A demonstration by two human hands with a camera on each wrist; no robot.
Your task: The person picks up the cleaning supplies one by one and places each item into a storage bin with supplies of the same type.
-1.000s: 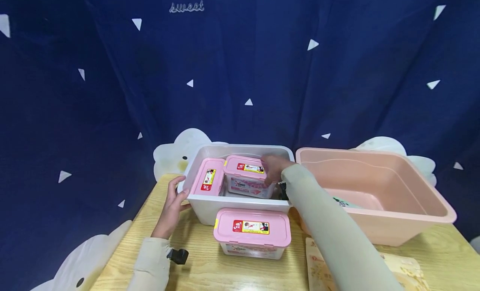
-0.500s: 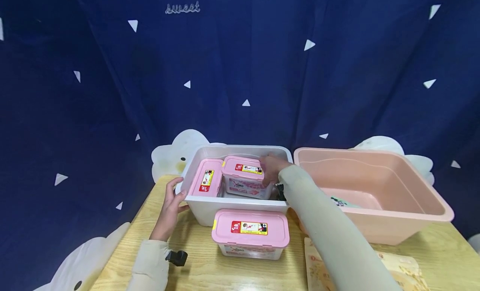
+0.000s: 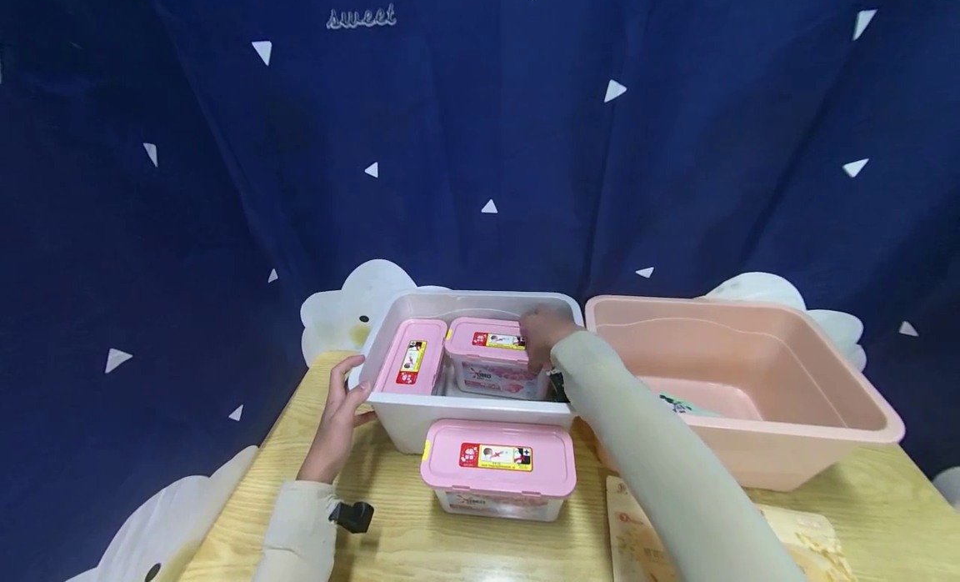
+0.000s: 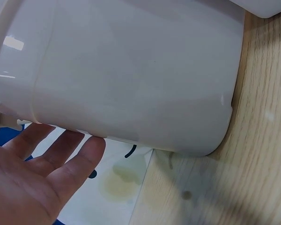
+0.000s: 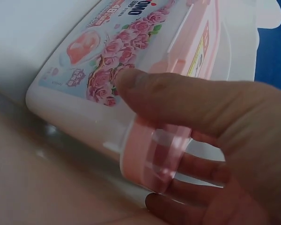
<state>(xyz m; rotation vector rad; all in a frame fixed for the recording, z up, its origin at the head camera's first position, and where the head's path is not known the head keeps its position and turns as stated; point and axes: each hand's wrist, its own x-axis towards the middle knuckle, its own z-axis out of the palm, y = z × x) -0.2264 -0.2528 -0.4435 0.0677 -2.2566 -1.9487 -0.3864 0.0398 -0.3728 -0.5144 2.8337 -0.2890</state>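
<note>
In the head view a white plastic bin (image 3: 472, 410) holds two pink-lidded OMO laundry-capsule tubs. The left tub (image 3: 411, 357) lies lengthwise against the bin's left side. My right hand (image 3: 546, 336) grips the right end of the other tub (image 3: 491, 378), which stands crosswise. In the right wrist view the thumb lies on its rose-printed front, with the fingers behind the pink lid (image 5: 136, 154). My left hand (image 3: 341, 411) holds the bin's front left corner; several fingertips touch its outer wall in the left wrist view. A third tub (image 3: 498, 474) stands before the bin.
To the right stands a larger pink bin (image 3: 750, 436) with a green-and-white packet (image 3: 682, 405) inside. A beige pouch (image 3: 630, 532) lies at the front of the wooden table (image 3: 397, 549), partly under the right forearm. A navy curtain (image 3: 450, 148) hangs behind.
The crosswise tub has gone down a little into the white bin and sits more level, with my right hand still holding it. My left hand stays at the bin's corner.
</note>
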